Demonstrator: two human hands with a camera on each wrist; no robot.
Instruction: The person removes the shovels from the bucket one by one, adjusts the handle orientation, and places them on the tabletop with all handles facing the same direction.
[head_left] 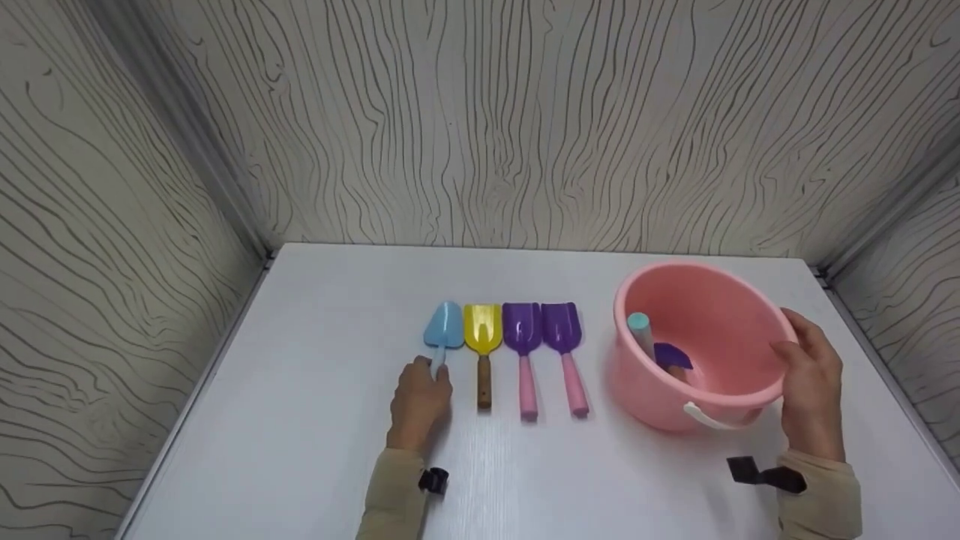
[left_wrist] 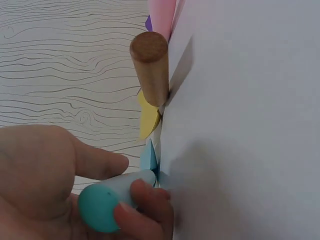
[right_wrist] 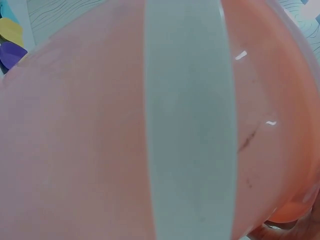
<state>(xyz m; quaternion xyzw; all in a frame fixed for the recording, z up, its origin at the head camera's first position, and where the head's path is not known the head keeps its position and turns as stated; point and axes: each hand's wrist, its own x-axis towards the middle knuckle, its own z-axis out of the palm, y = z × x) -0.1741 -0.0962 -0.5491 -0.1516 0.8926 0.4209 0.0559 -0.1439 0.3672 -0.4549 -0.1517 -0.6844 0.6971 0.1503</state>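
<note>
My left hand (head_left: 421,397) holds the pale handle of a light blue toy shovel (head_left: 445,326), the leftmost in a row on the white table. In the left wrist view, my fingers and thumb lie around that handle (left_wrist: 100,207), which has a turquoise end. To its right lie a yellow shovel (head_left: 482,326) with a wooden handle and two purple shovels (head_left: 523,326) with pink handles. My right hand (head_left: 814,382) grips the right rim of a pink bucket (head_left: 652,397), thumb over the edge. Inside the bucket are a turquoise-ended handle (head_left: 640,330) and a purple blade (head_left: 671,355).
The bucket's white carrying handle (head_left: 716,420) hangs down its front and fills the middle of the right wrist view. Wood-grain panels (head_left: 480,120) stand behind the table (head_left: 337,285) and along both sides.
</note>
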